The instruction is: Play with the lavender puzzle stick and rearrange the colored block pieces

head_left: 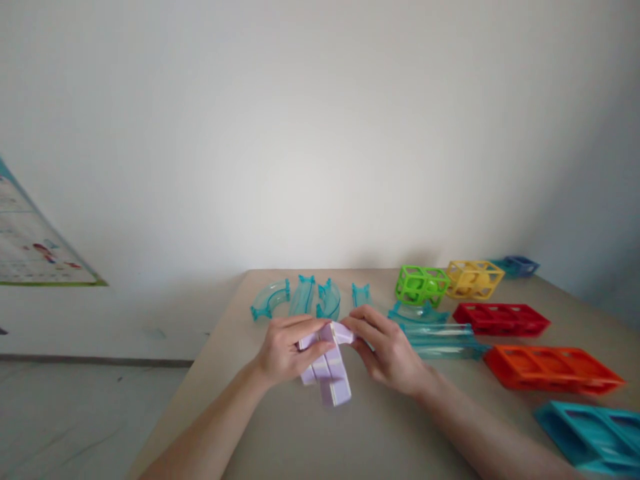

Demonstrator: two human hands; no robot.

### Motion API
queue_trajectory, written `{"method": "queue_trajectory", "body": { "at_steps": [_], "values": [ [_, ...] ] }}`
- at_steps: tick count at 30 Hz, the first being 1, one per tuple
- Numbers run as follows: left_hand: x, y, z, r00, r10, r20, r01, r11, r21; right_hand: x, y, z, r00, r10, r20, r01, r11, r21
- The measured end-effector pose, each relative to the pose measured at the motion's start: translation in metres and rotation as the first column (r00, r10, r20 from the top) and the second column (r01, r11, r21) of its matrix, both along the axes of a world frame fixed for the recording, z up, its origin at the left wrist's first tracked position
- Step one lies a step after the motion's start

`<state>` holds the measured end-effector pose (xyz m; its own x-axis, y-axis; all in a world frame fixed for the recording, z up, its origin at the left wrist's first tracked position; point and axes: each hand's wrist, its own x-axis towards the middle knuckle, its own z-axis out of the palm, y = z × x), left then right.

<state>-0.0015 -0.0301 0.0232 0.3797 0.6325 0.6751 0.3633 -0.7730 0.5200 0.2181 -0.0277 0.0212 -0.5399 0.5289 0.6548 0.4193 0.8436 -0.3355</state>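
Note:
Both hands meet over the middle of a beige table (280, 433). My left hand (287, 348) and my right hand (385, 350) are closed on a pale purple block piece (330, 370), a long frame of several cells. Its near end points toward me and hangs just above the tabletop. The fingers grip its far end from either side. Behind the hands lie several clear teal curved track pieces (300, 298).
Straight clear teal tracks (440, 337) lie right of my right hand. Further right are a green cube frame (421, 285), a yellow cube frame (474, 279), a red frame (500, 319), an orange frame (550, 368) and a teal frame (593, 433). A poster (30, 243) hangs on the left wall.

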Motion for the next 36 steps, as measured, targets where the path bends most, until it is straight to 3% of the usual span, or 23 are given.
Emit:
{"method": "queue_trajectory", "body": {
  "at_steps": [4,8,19,26,31,36],
  "values": [
    [0.005,-0.005,0.004,0.999,-0.029,0.019,0.033,0.965,-0.259,0.005,0.003,0.000,0.995,-0.075,0.070,0.065,0.988,0.144],
    [0.006,-0.004,0.002,0.994,0.013,0.112,0.027,0.936,-0.352,0.005,0.004,-0.001,0.990,-0.117,0.080,0.099,0.976,0.196],
    [0.009,-0.003,0.010,0.988,-0.030,0.152,0.089,0.914,-0.395,0.004,0.003,0.003,0.998,0.004,0.056,-0.003,1.000,-0.016],
    [0.005,-0.003,0.008,0.940,-0.167,0.297,0.301,0.815,-0.495,-0.003,-0.006,0.003,0.984,0.179,-0.020,-0.180,0.969,-0.166],
    [0.011,-0.005,0.004,0.897,-0.111,0.428,0.358,0.750,-0.557,-0.002,-0.009,0.005,0.987,0.146,-0.065,-0.157,0.957,-0.244],
    [0.013,-0.006,0.000,0.821,-0.021,0.571,0.457,0.623,-0.634,0.001,-0.005,0.010,0.983,0.185,-0.012,-0.183,0.961,-0.209]
  ]
}}
